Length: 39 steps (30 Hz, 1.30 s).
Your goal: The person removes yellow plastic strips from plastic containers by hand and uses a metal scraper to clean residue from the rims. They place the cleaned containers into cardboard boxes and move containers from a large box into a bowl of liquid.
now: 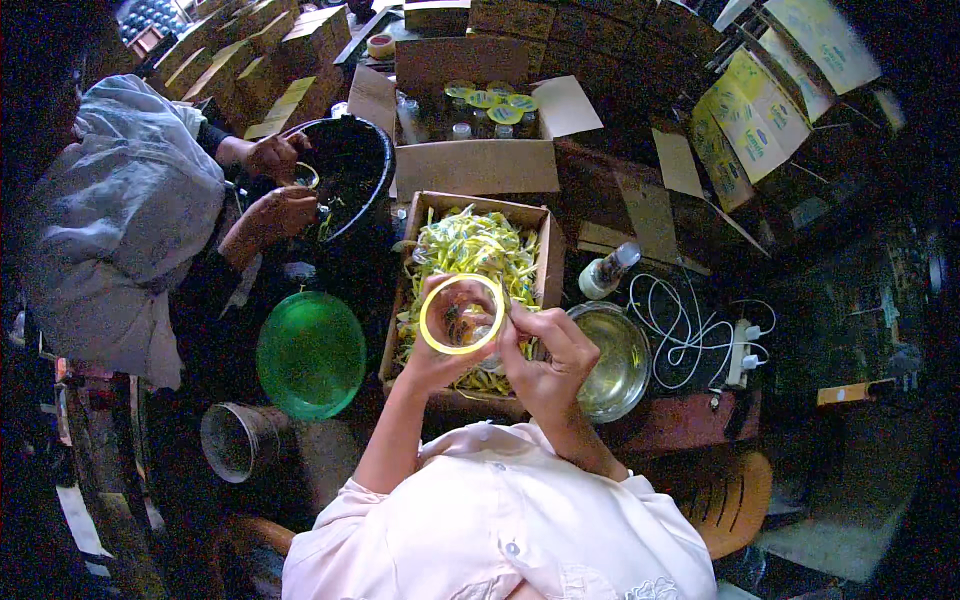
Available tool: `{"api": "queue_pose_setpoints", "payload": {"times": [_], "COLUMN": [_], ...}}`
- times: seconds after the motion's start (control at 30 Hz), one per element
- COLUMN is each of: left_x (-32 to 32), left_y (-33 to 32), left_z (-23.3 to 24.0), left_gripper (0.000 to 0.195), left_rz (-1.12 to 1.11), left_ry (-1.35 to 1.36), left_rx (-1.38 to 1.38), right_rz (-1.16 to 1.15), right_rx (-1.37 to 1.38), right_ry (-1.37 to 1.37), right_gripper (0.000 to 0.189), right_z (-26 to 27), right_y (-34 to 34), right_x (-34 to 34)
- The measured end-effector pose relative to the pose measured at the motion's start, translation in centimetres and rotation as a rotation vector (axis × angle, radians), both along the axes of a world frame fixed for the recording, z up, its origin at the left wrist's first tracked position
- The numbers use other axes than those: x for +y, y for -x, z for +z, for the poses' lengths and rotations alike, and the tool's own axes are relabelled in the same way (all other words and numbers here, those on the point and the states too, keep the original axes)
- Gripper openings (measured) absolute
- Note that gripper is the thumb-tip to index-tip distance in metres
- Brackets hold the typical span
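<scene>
My left hand (442,367) is closed around a clear cup-like container with a round yellow rim (462,313), its mouth turned up towards me. The thumb and fingers of my right hand (546,349) pinch together at the right side of that rim; whether they hold a small piece there is too unclear to tell. Both hands are over a cardboard box (550,259) heaped with yellow-green strips (476,244). Just right of my right hand stands a glass bowl (619,367) with a pale yellowish inside.
A green plastic basin (311,355) and a bucket (231,442) stand left. A co-worker's hands (281,206) work over a dark tub (386,172). Ahead, an open carton (476,166) holds jars and yellow lids. A jar (609,270), white cables and a power strip (741,352) lie right.
</scene>
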<state>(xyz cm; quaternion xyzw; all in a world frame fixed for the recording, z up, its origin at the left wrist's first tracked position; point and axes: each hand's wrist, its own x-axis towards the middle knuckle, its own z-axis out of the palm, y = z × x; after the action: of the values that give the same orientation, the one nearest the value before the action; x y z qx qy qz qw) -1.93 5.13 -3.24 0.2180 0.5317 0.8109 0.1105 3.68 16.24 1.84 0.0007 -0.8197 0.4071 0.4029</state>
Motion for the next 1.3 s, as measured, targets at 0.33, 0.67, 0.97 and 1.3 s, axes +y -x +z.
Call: {"api": "queue_pose_setpoints", "payload": {"times": [0.33,0.67,0.97,1.3], "left_x": [-0.1,-0.4,-0.3,-0.2], "left_y": [0.2,-0.3,-0.4,-0.4], "left_z": [-1.4,0.2,0.2,-1.5], "left_gripper": [0.073,0.071,0.071,0.073], "left_rz": [0.026,-0.120,-0.129,-0.071], "left_ry": [0.190,-0.036,-0.102,-0.039], "left_rx": [0.212,-0.030,-0.034,0.053], "right_rz": [0.054,0.033,-0.002,0.057], "right_rx": [-0.062,-0.067,-0.009,-0.044], "right_ry": [0.088,0.164,0.092,0.054], "right_gripper": [0.016,0.016,0.015,0.018], "right_z": [-0.1,0.7,1.3,1.0], "right_y": [0.4,-1.0,-1.7,-2.2], "right_x": [1.0,0.6,0.3,0.1]}}
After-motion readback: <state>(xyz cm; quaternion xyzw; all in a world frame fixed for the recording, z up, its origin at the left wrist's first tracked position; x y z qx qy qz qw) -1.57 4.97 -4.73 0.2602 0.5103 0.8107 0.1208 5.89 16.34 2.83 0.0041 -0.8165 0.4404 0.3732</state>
